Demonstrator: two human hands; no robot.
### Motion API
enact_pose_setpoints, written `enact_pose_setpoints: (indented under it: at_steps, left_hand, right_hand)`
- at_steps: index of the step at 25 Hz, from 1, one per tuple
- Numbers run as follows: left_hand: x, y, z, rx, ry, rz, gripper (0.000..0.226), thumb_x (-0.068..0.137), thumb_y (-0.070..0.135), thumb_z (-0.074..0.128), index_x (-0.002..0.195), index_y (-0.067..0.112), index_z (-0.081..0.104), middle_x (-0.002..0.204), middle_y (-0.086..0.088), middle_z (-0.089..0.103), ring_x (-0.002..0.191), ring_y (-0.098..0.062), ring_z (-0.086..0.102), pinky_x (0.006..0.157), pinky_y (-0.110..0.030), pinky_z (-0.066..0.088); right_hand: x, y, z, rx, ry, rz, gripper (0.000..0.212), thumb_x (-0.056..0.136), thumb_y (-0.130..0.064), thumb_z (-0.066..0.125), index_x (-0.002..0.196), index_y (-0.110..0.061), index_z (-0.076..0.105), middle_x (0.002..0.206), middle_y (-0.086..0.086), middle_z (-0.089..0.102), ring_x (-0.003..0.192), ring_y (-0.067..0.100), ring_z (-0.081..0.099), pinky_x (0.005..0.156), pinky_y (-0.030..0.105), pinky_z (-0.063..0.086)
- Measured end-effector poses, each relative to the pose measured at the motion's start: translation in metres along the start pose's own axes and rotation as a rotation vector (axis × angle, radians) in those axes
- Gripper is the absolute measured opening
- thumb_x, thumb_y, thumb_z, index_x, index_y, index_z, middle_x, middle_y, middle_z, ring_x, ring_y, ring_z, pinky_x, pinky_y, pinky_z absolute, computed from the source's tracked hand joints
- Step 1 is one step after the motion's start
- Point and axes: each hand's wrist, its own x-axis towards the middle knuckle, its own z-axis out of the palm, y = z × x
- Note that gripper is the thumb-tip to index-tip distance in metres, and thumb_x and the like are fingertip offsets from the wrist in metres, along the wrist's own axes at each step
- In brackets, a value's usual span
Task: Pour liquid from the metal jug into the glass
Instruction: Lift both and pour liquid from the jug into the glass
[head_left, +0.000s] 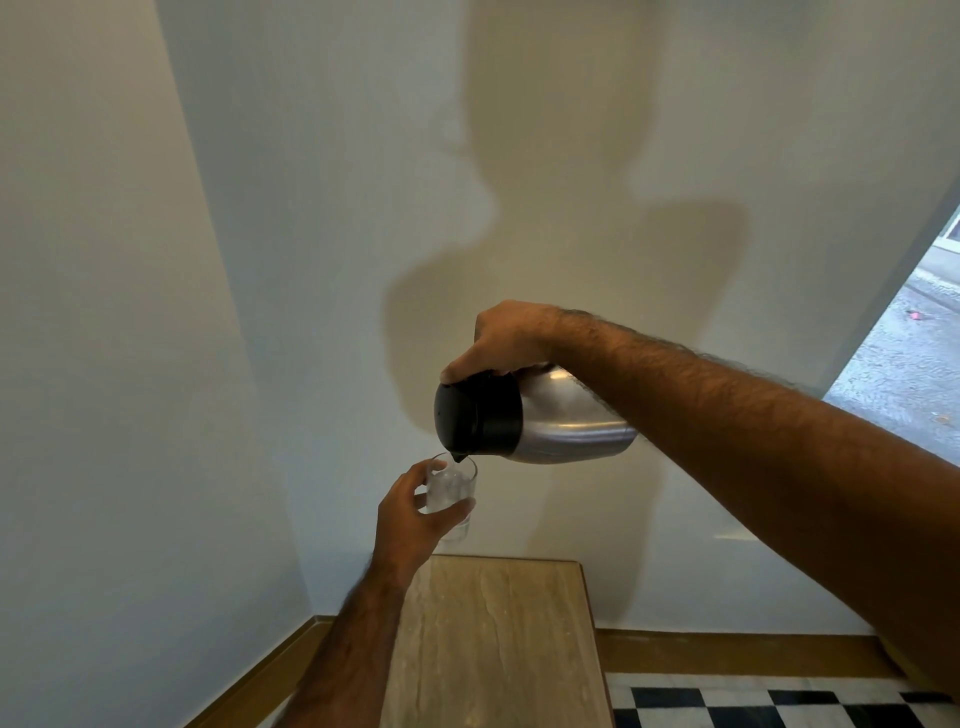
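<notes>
Above the far end of the tabletop, you hold both task items up in the air, clear of the wood-grained surface. Your right hand comes in from the right on a bare forearm and clasps the metal jug from above at its neck, the fingers closed over the top edge of the black lid. You have the jug tipped nearly onto its side, its silver body pointing right and its black spout pointing down and left. That spout sits right at the rim of the glass, just inside the opening as seen from the head camera. Your left hand reaches up from below and wraps the glass from the left side, thumb across the near face, so the grip is closed on it. You keep the glass roughly upright, directly under the spout. Clear liquid shows inside the glass, though whether a stream is running at this instant is too faint to tell. Behind your hands stands a pale wall with the soft shadow of your arm and the jug on it. Low on the right you can see a black-and-white checkered floor.
</notes>
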Motion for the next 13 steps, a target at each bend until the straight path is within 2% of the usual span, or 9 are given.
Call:
enact_pose_setpoints:
  at_steps: [2, 7, 10, 13]
  left_hand:
    - [0.0003, -0.0002, -0.0003, 0.015, 0.001, 0.006, 0.061, 0.064, 0.052, 0.080, 0.118, 0.037, 0.057, 0.126, 0.010, 0.062, 0.110, -0.020, 0.064, 0.077, -0.012, 0.050]
    - [-0.0001, -0.0007, -0.0006, 0.000, -0.005, -0.005, 0.056, 0.067, 0.045, 0.082, 0.116, 0.038, 0.057, 0.126, 0.008, 0.062, 0.110, -0.021, 0.064, 0.082, -0.020, 0.053]
    - [-0.0002, -0.0028, -0.0006, 0.006, -0.004, -0.012, 0.058, 0.069, 0.042, 0.083, 0.121, 0.032, 0.058, 0.127, 0.006, 0.063, 0.113, -0.022, 0.064, 0.086, -0.024, 0.054]
    - [-0.0014, -0.0044, -0.0007, 0.018, 0.001, -0.013, 0.062, 0.069, 0.043, 0.084, 0.124, 0.028, 0.059, 0.128, 0.005, 0.063, 0.112, -0.022, 0.064, 0.081, -0.017, 0.053]
  right_hand:
    - [-0.0006, 0.0001, 0.0000, 0.001, 0.002, -0.003, 0.056, 0.066, -0.078, 0.069, 0.067, -0.022, 0.066, 0.067, -0.005, 0.069, 0.065, 0.013, 0.066, 0.055, 0.027, 0.043]
    - [-0.0014, -0.0013, 0.0013, 0.003, -0.010, -0.004, 0.055, 0.067, -0.077, 0.070, 0.067, -0.022, 0.066, 0.067, -0.005, 0.069, 0.065, 0.014, 0.066, 0.055, 0.028, 0.043]
    - [-0.0020, -0.0014, 0.0022, 0.007, -0.009, -0.009, 0.056, 0.065, -0.078, 0.069, 0.066, -0.022, 0.067, 0.066, -0.006, 0.070, 0.064, 0.013, 0.067, 0.055, 0.027, 0.044]
    - [-0.0022, -0.0012, 0.0017, 0.019, -0.015, 0.001, 0.055, 0.064, -0.077, 0.070, 0.068, -0.022, 0.068, 0.067, -0.006, 0.071, 0.063, 0.012, 0.068, 0.052, 0.025, 0.044]
